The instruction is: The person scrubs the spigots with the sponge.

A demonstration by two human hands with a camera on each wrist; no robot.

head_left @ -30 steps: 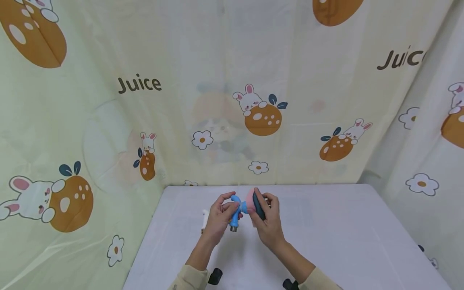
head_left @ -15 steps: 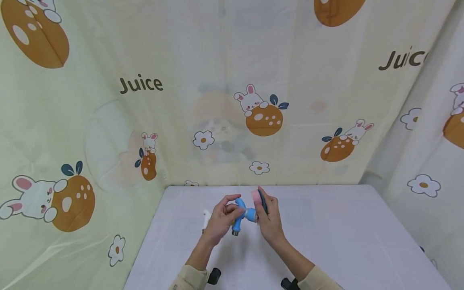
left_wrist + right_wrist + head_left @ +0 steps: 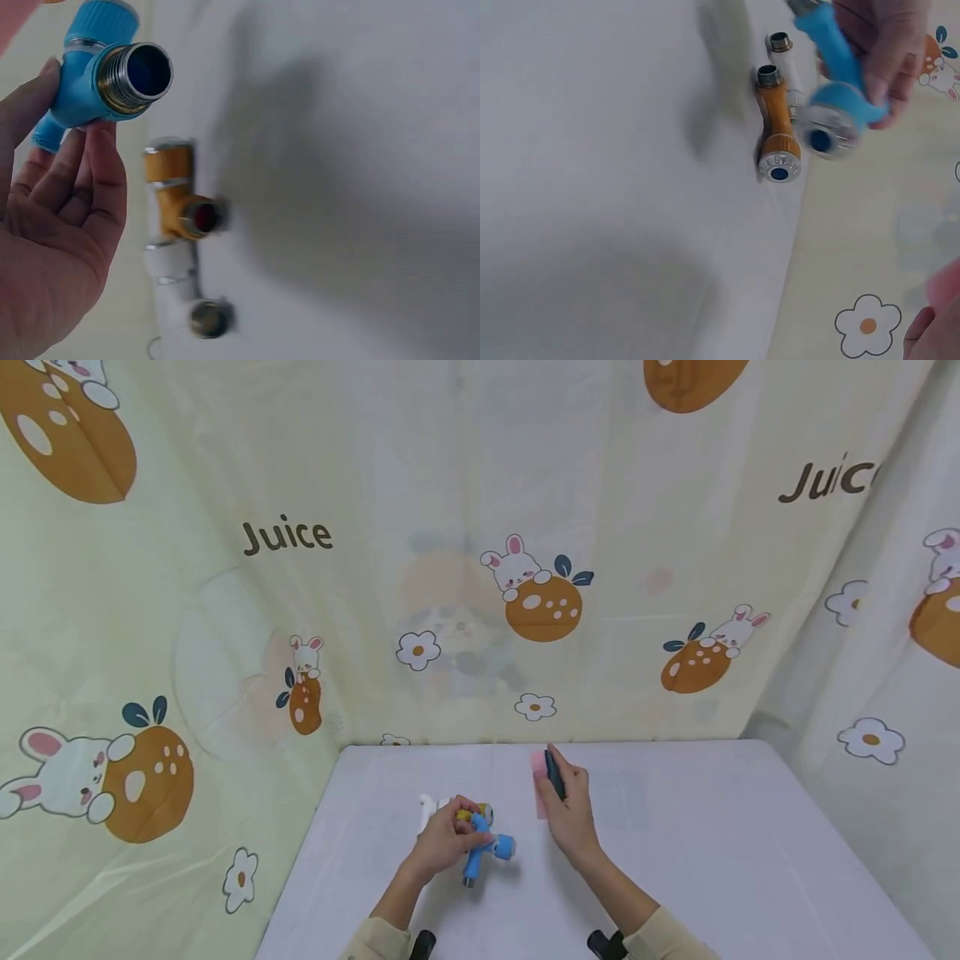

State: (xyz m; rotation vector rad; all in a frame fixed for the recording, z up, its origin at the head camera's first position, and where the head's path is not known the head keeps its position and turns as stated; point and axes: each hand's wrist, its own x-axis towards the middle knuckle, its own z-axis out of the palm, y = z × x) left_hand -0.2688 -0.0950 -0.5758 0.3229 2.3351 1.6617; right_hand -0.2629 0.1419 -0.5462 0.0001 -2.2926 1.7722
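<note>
My left hand (image 3: 444,842) pinches a blue tap (image 3: 474,862) between thumb and fingers, held above the table. The tap's ribbed knob (image 3: 504,847) points right, and its threaded metal end (image 3: 142,73) faces the left wrist camera. In my right hand (image 3: 576,822) I grip a sponge (image 3: 539,766), pink with a dark green scouring side, upright and apart from the tap. Only a pink corner of the sponge (image 3: 946,286) shows in the right wrist view. Beyond my left hand, an orange-yellow tap (image 3: 776,112) and a white tap (image 3: 172,262) lie side by side on the table.
The white-covered table (image 3: 697,852) extends to both sides of my hands. Behind it hangs a pale curtain (image 3: 450,485) printed with rabbits, oranges and flowers, which also closes off both sides. Black wrist-camera mounts (image 3: 606,945) sit at the cuffs.
The sponge has come away from the blue tap's knob and shifted slightly right with my right hand. My left hand has lowered the tap toward me and to the left, exposing the orange-yellow tap.
</note>
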